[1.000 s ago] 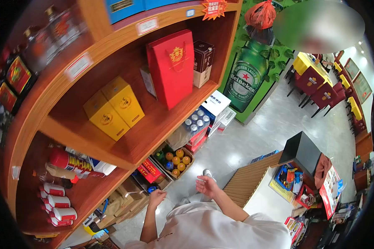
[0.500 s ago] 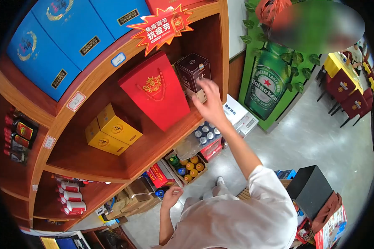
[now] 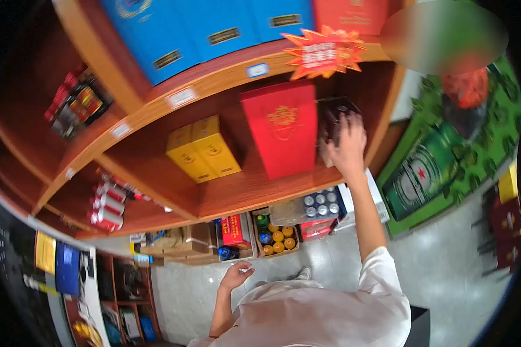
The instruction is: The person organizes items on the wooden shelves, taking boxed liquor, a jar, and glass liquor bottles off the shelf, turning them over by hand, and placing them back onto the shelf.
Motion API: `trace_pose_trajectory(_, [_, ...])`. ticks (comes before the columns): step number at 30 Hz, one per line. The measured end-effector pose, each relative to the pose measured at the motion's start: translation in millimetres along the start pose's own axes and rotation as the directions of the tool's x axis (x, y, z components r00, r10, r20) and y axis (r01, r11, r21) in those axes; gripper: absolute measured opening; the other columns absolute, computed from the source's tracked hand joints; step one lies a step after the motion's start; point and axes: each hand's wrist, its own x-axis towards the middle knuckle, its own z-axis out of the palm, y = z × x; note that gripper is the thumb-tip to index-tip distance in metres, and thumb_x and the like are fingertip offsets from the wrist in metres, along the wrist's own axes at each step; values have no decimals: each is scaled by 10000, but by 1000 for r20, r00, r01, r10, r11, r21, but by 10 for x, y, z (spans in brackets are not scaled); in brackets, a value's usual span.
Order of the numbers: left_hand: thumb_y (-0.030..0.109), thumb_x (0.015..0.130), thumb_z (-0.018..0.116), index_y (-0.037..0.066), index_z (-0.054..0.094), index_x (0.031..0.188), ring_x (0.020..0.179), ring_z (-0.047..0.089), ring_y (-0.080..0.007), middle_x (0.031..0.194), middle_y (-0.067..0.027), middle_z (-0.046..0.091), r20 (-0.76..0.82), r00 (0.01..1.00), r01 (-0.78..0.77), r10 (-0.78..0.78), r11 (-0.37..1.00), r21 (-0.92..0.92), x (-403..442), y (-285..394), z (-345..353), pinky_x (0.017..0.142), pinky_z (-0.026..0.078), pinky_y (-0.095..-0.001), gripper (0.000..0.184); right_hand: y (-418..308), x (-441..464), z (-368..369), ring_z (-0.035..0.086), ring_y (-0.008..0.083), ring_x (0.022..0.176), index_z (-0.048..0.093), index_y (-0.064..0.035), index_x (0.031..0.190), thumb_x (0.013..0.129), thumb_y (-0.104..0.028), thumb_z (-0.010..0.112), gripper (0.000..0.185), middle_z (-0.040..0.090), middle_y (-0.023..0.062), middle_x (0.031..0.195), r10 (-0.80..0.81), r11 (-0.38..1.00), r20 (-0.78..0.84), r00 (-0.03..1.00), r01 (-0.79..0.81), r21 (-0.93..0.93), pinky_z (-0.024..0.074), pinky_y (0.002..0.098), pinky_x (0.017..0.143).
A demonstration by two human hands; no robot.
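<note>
My right hand [image 3: 348, 144] is at a dark brown carton [image 3: 331, 115] on the middle shelf. Its fingers lie over the upper front and its thumb is at the left side, partly covering the box; the grip is blurred. Just left of the carton stands a tall red gift bag [image 3: 281, 130] with a gold crest and cord handle. Low in front of my body hangs my left hand [image 3: 236, 275], loosely curled with fingers apart and holding nothing.
Two yellow boxes [image 3: 205, 150] share the shelf [image 3: 237, 194]. Blue boxes [image 3: 208, 32] and a starburst sign [image 3: 324, 52] are above. Below stand a carton of orange-capped bottles [image 3: 278, 238] and canned drinks [image 3: 321, 203]. A green beer display [image 3: 422, 173] is at right.
My right hand has moved from in front of the dark carton onto it. The view has swung left, so the shelf sits further right. My left hand stays low and empty.
</note>
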Motion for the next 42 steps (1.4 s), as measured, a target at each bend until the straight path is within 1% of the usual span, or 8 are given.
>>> trace_pose_trajectory(3, [274,931,764,30,683,1172,938,684,-159,1058,-78,715,-39,999,-31,30,999,-44,-50,198,-6,812,567,-307,352,-464,-152,-165,359,429,1409,525,-28,1375,851,-90,678,550,417,242,1475,-7,975,-187,982,49,219,328,537,1150])
trace_pose_trajectory(7, [276,932,763,32,684,1187,949,682,-156,1039,-92,707,-126,987,102,-104,995,-18,-257,414,-81,830,571,-313,362,-1280,-468,-5,473,409,1314,615,-12,1240,863,-96,684,393,514,213,1367,-271,714,44,962,170,679,393,498,1118])
trace_pose_trajectory(12, [364,903,777,64,686,1205,904,694,-201,1088,-129,706,-255,960,-143,117,986,-84,-364,315,-168,808,577,-343,435,-2106,-450,389,439,416,1352,571,-15,1318,858,-144,713,499,498,219,1405,-459,678,177,871,215,702,378,489,1142])
trace_pose_trajectory(20, [402,915,749,75,672,1250,1050,677,-247,1198,-118,703,-424,895,70,-136,983,-167,-971,-49,-134,921,554,-364,474,-3086,-284,765,369,479,1390,414,41,1463,877,-202,712,701,409,305,1482,-628,635,182,756,363,682,324,540,1164])
trace_pose_trajectory(25, [403,912,750,83,661,1269,1033,683,-239,1214,-142,692,-436,886,63,-156,973,-221,-1110,-677,-299,896,568,-372,488,-3848,-817,728,363,425,1436,239,23,1565,889,-268,767,905,350,294,1536,-686,502,340,643,80,861,317,473,1188])
trace_pose_trajectory(27, [397,910,755,83,659,1272,1019,687,-234,1206,-153,690,-396,902,94,-173,973,-213,-1347,-852,-729,880,573,-364,489,-4268,-1228,810,310,483,1444,151,47,1574,877,-283,774,991,270,343,1558,-501,519,341,795,-39,854,272,501,1208])
trace_pose_trajectory(35, [260,897,775,22,691,1166,989,681,-187,1118,-115,721,-340,927,74,-162,964,-257,-1829,-1832,-1815,824,566,-325,368,-4913,-1673,1414,187,482,1477,30,213,1483,785,-327,871,1218,154,369,1557,-125,760,212,969,-44,649,140,492,1238])
trace_pose_trajectory(42, [171,896,779,14,687,1149,942,667,-172,1072,-101,708,-314,941,40,-126,963,-266,-2036,-2248,-2572,794,550,-303,312,-5066,-1723,1550,385,554,1325,34,52,1541,873,-9,696,943,292,364,1449,99,785,113,989,-148,602,373,545,1101])
